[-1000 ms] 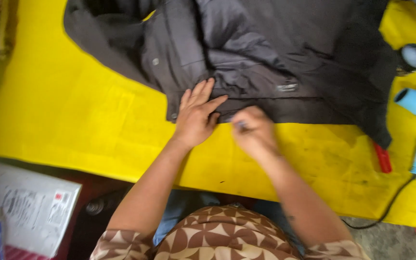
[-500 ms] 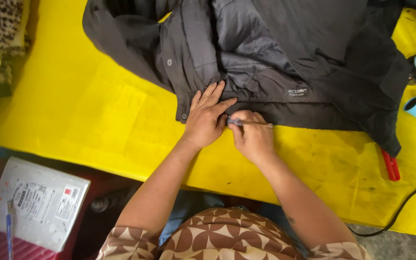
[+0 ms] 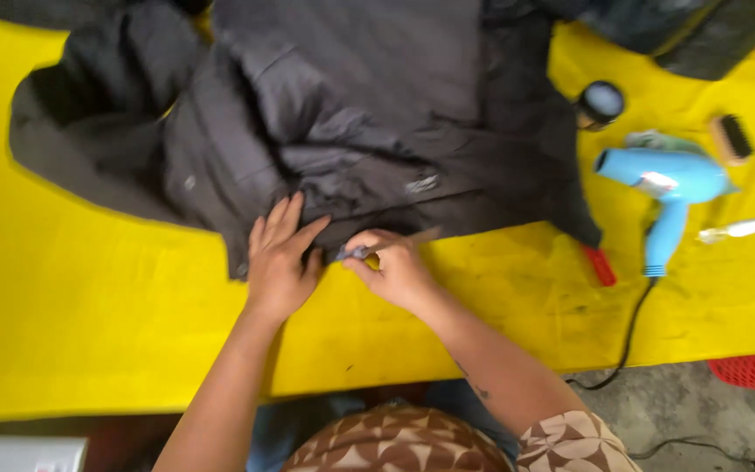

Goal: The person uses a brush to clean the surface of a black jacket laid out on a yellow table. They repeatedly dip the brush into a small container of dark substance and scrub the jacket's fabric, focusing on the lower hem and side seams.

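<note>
Dark jacket [image 3: 351, 131] hem lies under the flat, open left hand [image 3: 279, 262]; right hand [image 3: 395, 267] pinches a thin tool [image 3: 369, 248].

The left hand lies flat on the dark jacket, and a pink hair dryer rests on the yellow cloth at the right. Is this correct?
Not quite: the hair dryer is light blue, not pink, as the head view shows. The left hand does lie flat on the dark jacket, over the yellow cloth.
</note>
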